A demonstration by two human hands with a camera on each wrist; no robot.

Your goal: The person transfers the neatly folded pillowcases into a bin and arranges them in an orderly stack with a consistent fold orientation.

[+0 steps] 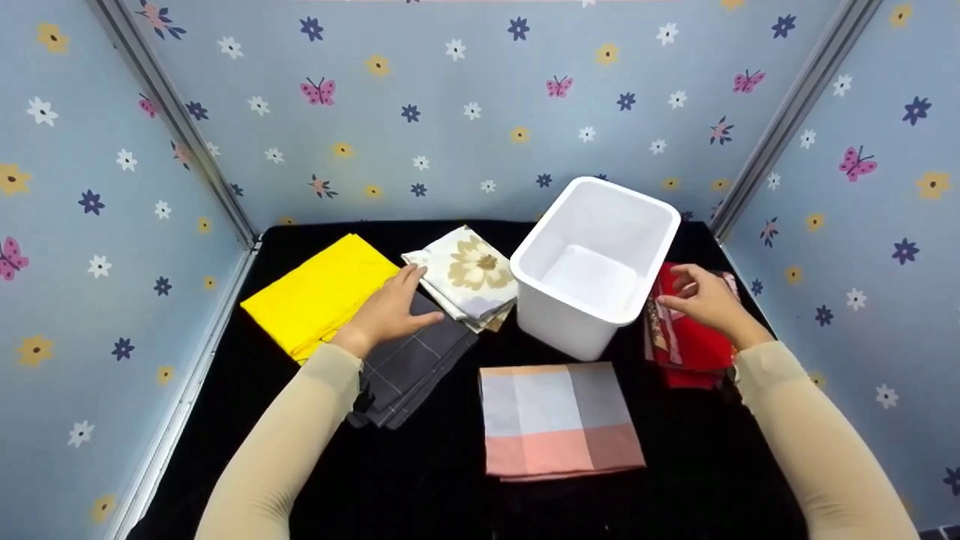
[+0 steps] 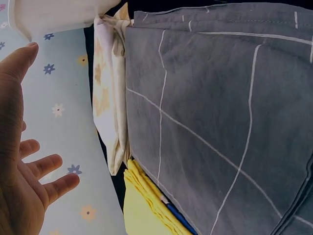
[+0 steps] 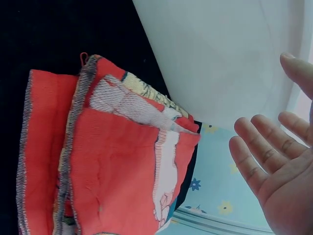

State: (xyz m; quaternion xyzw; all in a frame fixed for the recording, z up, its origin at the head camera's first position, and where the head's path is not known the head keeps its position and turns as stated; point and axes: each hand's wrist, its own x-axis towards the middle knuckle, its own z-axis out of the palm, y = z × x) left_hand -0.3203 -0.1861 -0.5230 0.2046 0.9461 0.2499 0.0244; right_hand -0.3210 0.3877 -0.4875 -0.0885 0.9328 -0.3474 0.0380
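My left hand (image 1: 388, 309), fingers loosely spread, hovers over the dark grey folded cloth (image 1: 409, 356) with thin white lines. Beside it lies a yellow folded cloth (image 1: 322, 289), and a white folded cloth (image 1: 472, 274) with a tan flower is just past the fingertips. On the other side, my right hand (image 1: 705, 300) hangs over a red patterned folded cloth (image 3: 117, 166), holding nothing. Between the hands a white plastic bin (image 1: 566, 326) stands upright, its inside bare. In the right wrist view the fingers (image 3: 266, 152) are extended near the bin's wall.
A folded checked cloth (image 1: 559, 420) in grey, white and coral lies at the front of the black-covered table (image 1: 420, 487). Flower-patterned panels (image 1: 450, 135) enclose the back and both sides, joined by metal corner posts (image 1: 795, 112).
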